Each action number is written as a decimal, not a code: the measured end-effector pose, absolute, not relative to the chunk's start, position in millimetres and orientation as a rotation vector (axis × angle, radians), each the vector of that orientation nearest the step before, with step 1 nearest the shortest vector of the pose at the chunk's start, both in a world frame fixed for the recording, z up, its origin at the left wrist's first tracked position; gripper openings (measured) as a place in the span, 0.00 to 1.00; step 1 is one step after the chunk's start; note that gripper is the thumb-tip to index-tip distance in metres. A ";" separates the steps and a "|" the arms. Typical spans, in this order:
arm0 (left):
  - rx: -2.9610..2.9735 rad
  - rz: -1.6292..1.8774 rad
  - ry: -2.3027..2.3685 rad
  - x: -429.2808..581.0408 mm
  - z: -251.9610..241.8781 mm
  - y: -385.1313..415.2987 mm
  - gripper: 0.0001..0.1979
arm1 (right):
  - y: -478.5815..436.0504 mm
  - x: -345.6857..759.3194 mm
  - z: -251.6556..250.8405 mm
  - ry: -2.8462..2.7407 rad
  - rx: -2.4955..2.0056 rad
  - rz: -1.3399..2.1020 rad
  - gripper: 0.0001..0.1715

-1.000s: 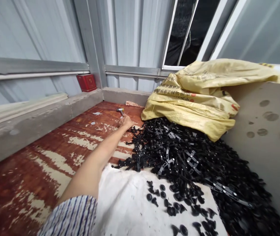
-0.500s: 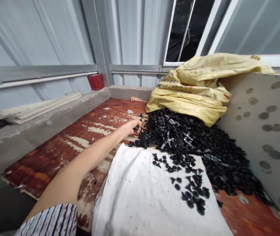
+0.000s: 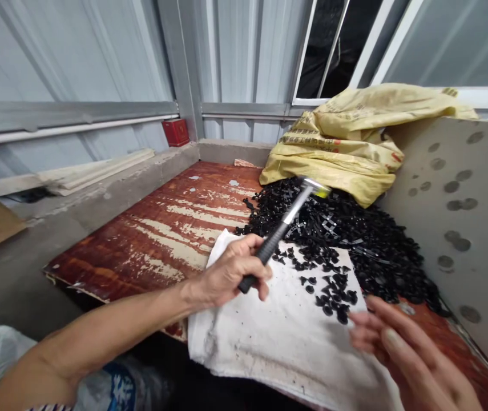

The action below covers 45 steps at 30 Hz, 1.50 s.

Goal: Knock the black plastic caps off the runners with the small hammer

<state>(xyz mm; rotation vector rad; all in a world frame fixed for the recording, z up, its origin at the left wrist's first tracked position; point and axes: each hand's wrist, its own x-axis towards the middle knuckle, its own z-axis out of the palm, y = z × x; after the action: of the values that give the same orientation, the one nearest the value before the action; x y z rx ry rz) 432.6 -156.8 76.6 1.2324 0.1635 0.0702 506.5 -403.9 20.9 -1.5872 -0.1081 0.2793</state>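
Hammer (image 3: 281,229) slants away rightward, head (image 3: 311,184) foremost, handle (image 3: 268,248) clasped in left hand (image 3: 235,274), right hand (image 3: 423,357) loosely spread.

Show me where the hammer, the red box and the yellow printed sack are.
Hammer (image 3: 277,234): head view, on its black grip.
Red box (image 3: 176,133): head view, on the side facing the camera.
Yellow printed sack (image 3: 333,155): head view, on its crumpled middle.
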 end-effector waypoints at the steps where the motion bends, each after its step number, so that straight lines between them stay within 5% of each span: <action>1: 1.233 0.011 0.128 429.9 72.4 -170.3 0.17 | -391.6 511.4 34.8 -0.113 -1.435 0.326 0.33; 6: 1.463 -0.315 -0.151 431.4 52.4 -221.9 0.16 | -351.3 533.7 85.7 -0.080 -1.067 0.542 0.19; 10: 2.184 -0.057 -0.541 426.5 56.3 -211.9 0.11 | -368.8 537.6 86.0 -0.044 -1.115 0.687 0.23; 13: 2.670 0.156 -0.230 416.9 46.8 -180.6 0.21 | -396.7 542.0 71.7 -0.067 -1.336 0.712 0.27; 18: 3.060 0.231 0.140 403.0 -0.6 -137.6 0.28 | -426.3 566.9 51.3 -0.208 -1.827 0.401 0.16; 24: 3.169 0.245 0.103 415.5 9.4 -146.8 0.29 | -428.5 596.8 35.3 -0.132 -1.790 0.497 0.18; 31: 2.959 0.027 -0.570 498.4 42.8 -202.2 0.28 | -429.7 605.7 14.9 -0.106 -1.607 0.612 0.30; 45: 3.054 0.027 -0.553 437.1 12.6 -155.3 0.24 | -444.6 612.5 5.7 -0.141 -1.457 0.618 0.13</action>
<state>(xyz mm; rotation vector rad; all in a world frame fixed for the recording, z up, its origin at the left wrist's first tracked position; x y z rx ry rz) 437.1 -155.3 12.6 3.0541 -0.5526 0.0272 612.5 -444.6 5.7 -1.4571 -0.1407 0.6183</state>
